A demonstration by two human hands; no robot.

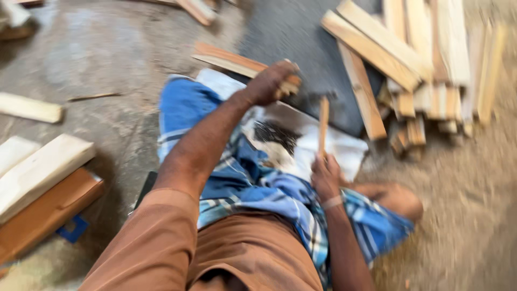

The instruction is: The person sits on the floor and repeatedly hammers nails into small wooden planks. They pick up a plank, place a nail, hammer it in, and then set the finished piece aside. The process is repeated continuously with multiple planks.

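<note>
Left hand (274, 82) fisted on short wood piece (291, 85), farther out. Right hand (325, 175) nearer body, gripping hammer handle (323, 123); handle upright, hammer head (319, 97) just right of wood piece.

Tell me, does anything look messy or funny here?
The wood strips at top right lie in a jumbled, crisscrossed heap, and loose boards are scattered on the floor. The picture is blurry, so I cannot judge damage.
</note>
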